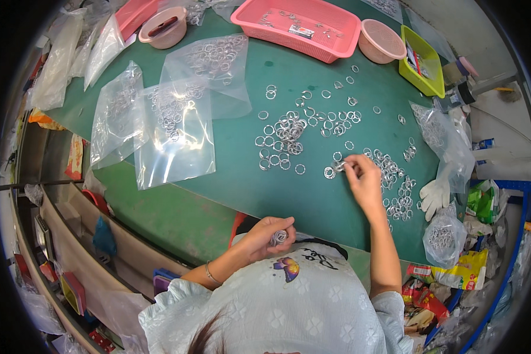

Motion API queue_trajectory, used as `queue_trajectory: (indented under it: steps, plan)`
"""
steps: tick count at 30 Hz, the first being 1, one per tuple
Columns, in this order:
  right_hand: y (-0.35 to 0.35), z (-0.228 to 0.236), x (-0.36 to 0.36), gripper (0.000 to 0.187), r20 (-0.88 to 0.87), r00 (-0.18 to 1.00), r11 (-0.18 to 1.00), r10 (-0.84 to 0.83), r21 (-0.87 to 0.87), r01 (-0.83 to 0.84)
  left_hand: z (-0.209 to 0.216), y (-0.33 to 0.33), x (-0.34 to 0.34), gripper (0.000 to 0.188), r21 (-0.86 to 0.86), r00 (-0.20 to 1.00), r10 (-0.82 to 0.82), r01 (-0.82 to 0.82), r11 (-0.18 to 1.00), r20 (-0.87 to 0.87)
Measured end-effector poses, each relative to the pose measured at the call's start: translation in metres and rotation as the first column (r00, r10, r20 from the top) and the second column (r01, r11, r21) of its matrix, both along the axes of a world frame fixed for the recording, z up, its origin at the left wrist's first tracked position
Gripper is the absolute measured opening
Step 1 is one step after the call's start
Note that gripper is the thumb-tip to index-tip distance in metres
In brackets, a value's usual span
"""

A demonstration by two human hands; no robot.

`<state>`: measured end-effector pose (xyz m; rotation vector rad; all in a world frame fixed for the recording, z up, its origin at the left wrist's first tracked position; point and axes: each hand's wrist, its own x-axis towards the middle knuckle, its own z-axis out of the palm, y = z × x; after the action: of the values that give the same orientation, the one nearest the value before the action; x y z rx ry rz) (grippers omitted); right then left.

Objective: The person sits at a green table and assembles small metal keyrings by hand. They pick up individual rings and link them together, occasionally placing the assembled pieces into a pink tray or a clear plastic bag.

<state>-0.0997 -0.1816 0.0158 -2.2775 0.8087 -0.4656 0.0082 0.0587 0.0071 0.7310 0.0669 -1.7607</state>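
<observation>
Close to my body, my left hand [266,237] is curled around several silver rings [279,238], which show between its fingers. Out over the green table [230,153], my right hand [363,180] pinches at a small cluster of rings [338,167] with thumb and fingertips; how many it grips I cannot tell. A heap of loose rings [289,130] lies left of that hand. To its right spreads another pile of rings [398,189], partly hidden behind the hand and wrist. Single rings [326,94] are scattered farther back.
Clear plastic bags [177,162] of rings lie at the left. A pink tray [304,44], a round pink basket [382,41] and a green basket [423,68] line the far side. On the right are a white glove [435,196] and a bag of rings [444,239].
</observation>
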Motion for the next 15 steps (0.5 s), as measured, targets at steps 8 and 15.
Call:
queue_trajectory:
  steps: [8,15]
  plan:
    - [-0.033,-0.002,-0.039,0.010,-0.028,0.992,0.957,-0.122,0.260,0.125,-0.001,-0.013,-0.001,0.027,0.001,0.998,0.028,-0.028,1.000,0.057]
    - [-0.023,0.007,-0.032,0.007,0.086,0.982,0.840,-0.170,0.533,0.099,-0.001,-0.017,-0.002,0.026,0.015,0.998,0.045,-0.046,0.999,0.044]
